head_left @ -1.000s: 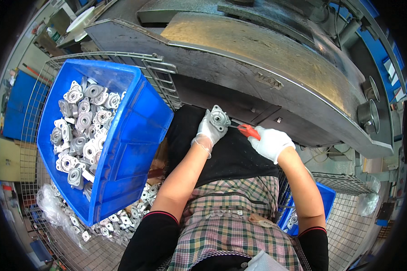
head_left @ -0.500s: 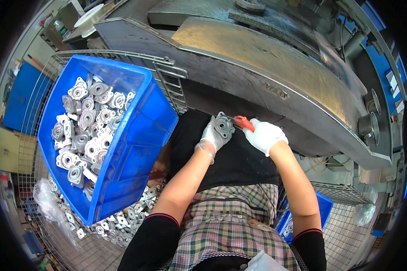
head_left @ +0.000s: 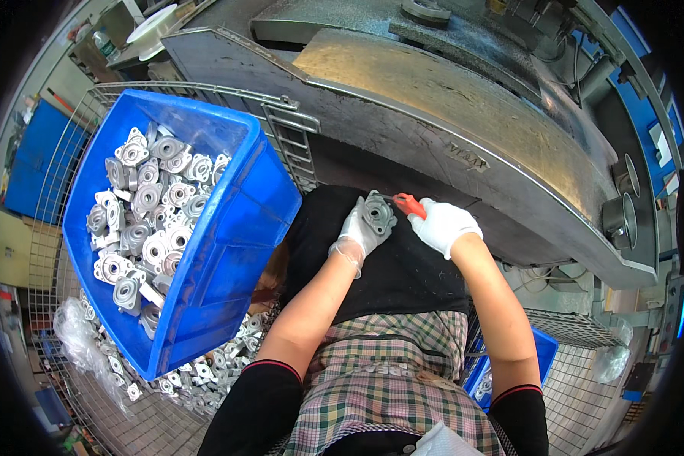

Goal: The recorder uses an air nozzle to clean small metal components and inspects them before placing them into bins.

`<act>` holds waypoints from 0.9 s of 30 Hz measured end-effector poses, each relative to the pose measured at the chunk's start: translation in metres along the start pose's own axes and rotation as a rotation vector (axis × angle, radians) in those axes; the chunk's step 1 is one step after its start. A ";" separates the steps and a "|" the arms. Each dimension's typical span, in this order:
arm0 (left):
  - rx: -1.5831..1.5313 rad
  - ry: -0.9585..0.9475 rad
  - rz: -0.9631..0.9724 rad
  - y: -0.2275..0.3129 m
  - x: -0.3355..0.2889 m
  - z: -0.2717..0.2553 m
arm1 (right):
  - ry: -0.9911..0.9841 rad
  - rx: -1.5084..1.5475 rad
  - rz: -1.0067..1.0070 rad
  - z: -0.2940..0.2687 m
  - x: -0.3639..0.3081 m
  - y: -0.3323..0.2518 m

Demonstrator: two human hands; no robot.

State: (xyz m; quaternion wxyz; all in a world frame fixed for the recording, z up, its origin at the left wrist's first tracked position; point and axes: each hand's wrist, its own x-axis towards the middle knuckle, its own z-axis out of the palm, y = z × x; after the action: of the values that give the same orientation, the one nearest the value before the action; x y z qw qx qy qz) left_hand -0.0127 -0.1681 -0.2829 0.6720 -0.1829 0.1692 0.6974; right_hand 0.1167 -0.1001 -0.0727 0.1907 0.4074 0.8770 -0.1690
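Note:
Over my lap, my left hand (head_left: 359, 230), in a white glove, grips a grey cast metal part (head_left: 378, 215) with a round centre bore and ear-like flanges. Wrapped around a red-handled tool (head_left: 409, 204) is my right hand (head_left: 446, 226), also gloved in white. The tool's thin metal end points left and meets the upper right edge of the casting; its exact tip is too small to make out. To my left, a tilted blue bin (head_left: 228, 251) holds many similar metal castings (head_left: 146, 199).
A wire mesh cage (head_left: 152, 425) with more castings surrounds the bin. Across the front runs a metal bench edge (head_left: 433, 137) with a worn plate (head_left: 463, 99). Metal pots (head_left: 620, 220) hang at the right, and another blue bin (head_left: 545, 348) stands low beside my right arm.
The casting and tool stay nearly in place, with the casting turned very slightly in my left hand. My right hand has shifted marginally. The view has moved a little.

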 end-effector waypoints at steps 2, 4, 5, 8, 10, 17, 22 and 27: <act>-0.017 -0.004 -0.022 -0.001 -0.001 0.003 | 0.003 0.000 0.012 0.001 0.000 0.006; -0.004 -0.026 -0.029 0.002 0.000 -0.001 | 0.005 -0.003 0.019 0.001 -0.001 0.009; 0.010 -0.049 -0.036 0.003 0.001 -0.003 | 0.004 0.004 0.030 0.000 -0.002 0.010; 0.007 -0.046 -0.023 0.004 0.006 -0.010 | -0.004 0.016 0.043 -0.001 -0.002 0.011; 0.021 -0.044 -0.033 0.004 0.006 -0.010 | -0.009 0.025 0.054 -0.001 -0.002 0.013; 0.028 -0.020 -0.033 0.003 0.006 -0.008 | -0.007 0.023 0.052 0.001 -0.001 0.016; 0.022 0.025 -0.020 0.002 0.006 -0.006 | -0.009 0.036 0.055 0.000 -0.001 0.015; 0.026 0.014 -0.005 0.002 0.007 -0.008 | 0.023 0.014 0.035 0.006 0.001 0.018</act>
State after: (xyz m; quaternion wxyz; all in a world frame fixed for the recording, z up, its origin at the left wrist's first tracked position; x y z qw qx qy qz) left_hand -0.0145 -0.1661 -0.2932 0.6749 -0.1797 0.1826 0.6920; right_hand 0.1313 -0.0912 -0.0813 0.1808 0.4257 0.8707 -0.1671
